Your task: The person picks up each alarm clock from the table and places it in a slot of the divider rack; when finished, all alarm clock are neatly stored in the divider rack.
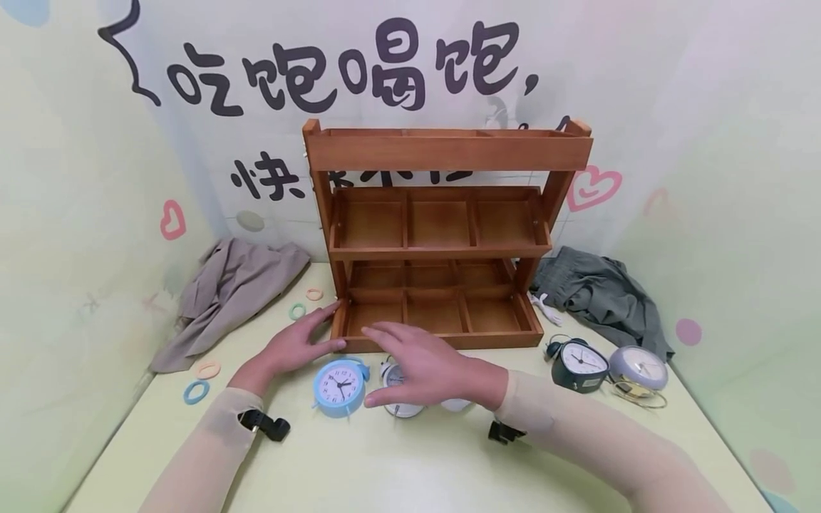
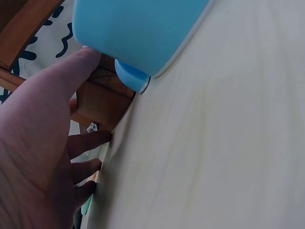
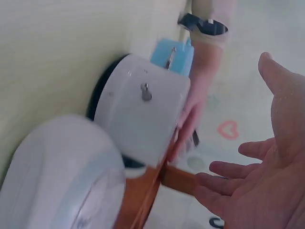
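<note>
My left hand is at the lower left corner of a brown wooden shelf rack, fingers loosely spread by its side and thumb near its front edge. Whether it touches the rack I cannot tell. A light-blue alarm clock stands just in front of that hand, its back visible in the left wrist view. Over a white alarm clock hovers my right hand, its fingers extended and holding nothing; it covers part of the dial. A rounded white object lies mostly hidden under the right wrist.
A dark-green alarm clock and a lavender clock stand on the right. Grey-brown cloth lies left of the rack, dark-grey cloth right. Several rings, including a blue ring, are scattered on the left.
</note>
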Motion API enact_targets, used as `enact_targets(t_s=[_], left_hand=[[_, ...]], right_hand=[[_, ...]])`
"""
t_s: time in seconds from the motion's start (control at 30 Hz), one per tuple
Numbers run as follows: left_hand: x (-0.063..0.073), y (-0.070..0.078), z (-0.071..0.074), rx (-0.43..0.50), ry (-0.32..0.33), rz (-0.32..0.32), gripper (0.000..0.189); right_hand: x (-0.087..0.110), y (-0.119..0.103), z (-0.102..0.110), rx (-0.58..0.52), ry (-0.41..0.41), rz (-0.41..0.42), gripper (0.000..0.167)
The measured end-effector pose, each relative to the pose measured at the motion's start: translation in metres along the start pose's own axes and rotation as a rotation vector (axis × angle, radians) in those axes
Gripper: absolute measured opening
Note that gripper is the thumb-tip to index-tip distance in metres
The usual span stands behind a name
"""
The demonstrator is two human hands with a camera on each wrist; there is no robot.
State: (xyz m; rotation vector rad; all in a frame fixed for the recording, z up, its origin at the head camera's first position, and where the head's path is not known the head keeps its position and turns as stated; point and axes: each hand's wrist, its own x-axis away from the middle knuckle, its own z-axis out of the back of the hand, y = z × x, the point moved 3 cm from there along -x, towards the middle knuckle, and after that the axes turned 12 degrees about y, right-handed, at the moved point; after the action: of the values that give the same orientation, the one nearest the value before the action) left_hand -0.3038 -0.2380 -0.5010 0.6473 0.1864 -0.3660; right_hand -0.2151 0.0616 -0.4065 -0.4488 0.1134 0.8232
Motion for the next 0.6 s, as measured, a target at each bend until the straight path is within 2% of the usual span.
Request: enact_targets(t_s=[0.33,0.6], left_hand=[[-0.001,-0.005,-0.001,0.001,0.007,-0.009,0.095],[0.001,-0.005,-0.001,0.009,0.003,0.006,0.096]], right_hand=[[-0.022,-0.023,-0.036,0.079,-0.096,0.035,0.121],[-0.033,-0.029,-0.063,0.186,-0.112,0.044,0.121]])
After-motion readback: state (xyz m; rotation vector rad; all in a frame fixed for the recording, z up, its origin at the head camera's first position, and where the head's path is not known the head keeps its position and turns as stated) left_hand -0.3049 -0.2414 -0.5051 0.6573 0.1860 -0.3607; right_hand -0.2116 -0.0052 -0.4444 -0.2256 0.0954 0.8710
